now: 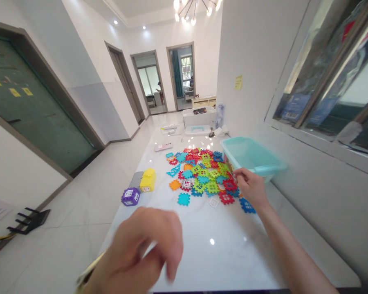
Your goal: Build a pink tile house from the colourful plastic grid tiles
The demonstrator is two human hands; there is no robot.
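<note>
A loose pile of interlocking plastic waffle blocks (199,175) in red, green, teal, blue and orange lies on the white marble table (214,241). My right hand (250,188) reaches in from the lower right, its fingertips at the pile's right edge, close to a red block (226,198) and the teal basket (251,157). Whether those fingers pinch a block is hidden. My left hand (138,249) hangs blurred above the table's near edge, fingers curled, touching nothing visible. Left of the pile stand a purple block house (130,196) and a yellow one (147,180).
At the table's far end are a white storage box (199,116), a clear-lidded container (198,130) and a bottle (219,116). A wall runs along the table's right side. A person (158,92) stands in a distant room.
</note>
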